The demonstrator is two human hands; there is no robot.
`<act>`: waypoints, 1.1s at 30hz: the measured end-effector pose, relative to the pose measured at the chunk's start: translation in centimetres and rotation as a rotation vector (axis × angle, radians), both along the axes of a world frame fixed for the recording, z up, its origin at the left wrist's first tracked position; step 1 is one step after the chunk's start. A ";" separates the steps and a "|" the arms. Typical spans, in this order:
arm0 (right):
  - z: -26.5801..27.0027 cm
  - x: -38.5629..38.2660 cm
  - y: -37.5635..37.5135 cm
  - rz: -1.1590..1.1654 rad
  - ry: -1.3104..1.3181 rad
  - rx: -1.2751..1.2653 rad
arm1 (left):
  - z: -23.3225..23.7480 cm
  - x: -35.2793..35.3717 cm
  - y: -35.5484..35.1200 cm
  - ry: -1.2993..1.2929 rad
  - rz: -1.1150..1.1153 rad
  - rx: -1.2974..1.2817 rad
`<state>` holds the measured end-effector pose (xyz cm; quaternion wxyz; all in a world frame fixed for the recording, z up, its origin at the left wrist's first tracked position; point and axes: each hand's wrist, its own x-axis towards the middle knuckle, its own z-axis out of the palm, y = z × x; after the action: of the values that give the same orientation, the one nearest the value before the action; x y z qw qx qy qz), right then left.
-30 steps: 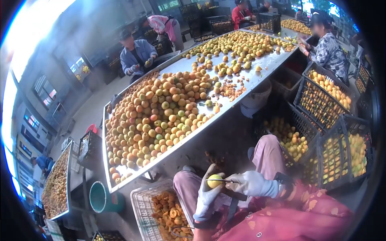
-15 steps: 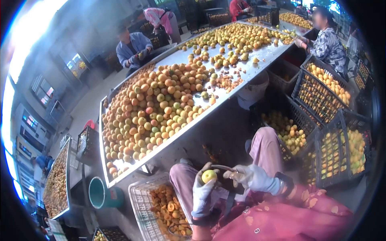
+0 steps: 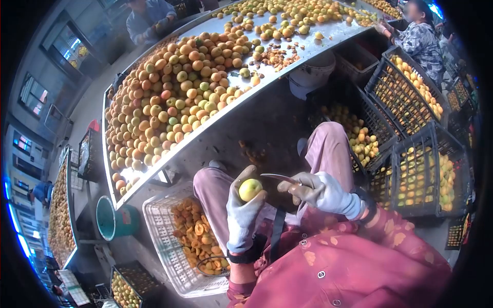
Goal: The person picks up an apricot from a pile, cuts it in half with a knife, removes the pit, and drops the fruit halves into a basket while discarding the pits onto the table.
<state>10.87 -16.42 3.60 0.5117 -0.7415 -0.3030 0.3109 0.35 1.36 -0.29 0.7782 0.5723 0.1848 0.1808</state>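
My left hand (image 3: 243, 208), in a stained whitish glove, is closed around a yellow-green fruit (image 3: 250, 190) above my lap. Just to its right, my gloved right hand (image 3: 321, 194) grips a small knife (image 3: 280, 177), its thin blade pointing left toward the fruit without visibly touching it. Below and left of my hands, a white plastic crate (image 3: 159, 231) beside my leg holds halved orange fruit (image 3: 197, 231). Ahead stands a metal table (image 3: 169, 154) with a large heap of whole orange and yellow fruit (image 3: 174, 97) on it.
A teal bucket (image 3: 121, 219) stands left of the white crate. Black crates of fruit (image 3: 421, 174) are stacked at the right, near a white bucket (image 3: 312, 77). One person (image 3: 421, 46) is at the table's far right, another (image 3: 149, 20) behind it. My knees flank my hands.
The view has tilted down and shifted right, so the table sits higher and further left. The knife blade now shows clearly, pointing at the fruit, which remains in my left hand.
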 end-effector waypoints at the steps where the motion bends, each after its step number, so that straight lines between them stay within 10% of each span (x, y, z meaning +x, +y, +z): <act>1: 0.2 0.0 0.1 0.001 0.003 -0.004 | 0.1 -0.2 0.1 0.003 0.001 -0.004; 7: -0.4 0.2 0.0 0.051 -0.133 -0.027 | 0.0 -0.8 0.3 0.042 -0.104 -0.254; 33: 1.4 1.6 0.2 0.296 -0.716 -0.211 | 1.7 -0.6 0.5 0.160 -0.180 0.535</act>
<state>12.44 -16.25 4.99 0.2445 -0.7998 -0.5320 0.1324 -0.25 1.84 1.42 0.5957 0.7836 0.1399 0.1078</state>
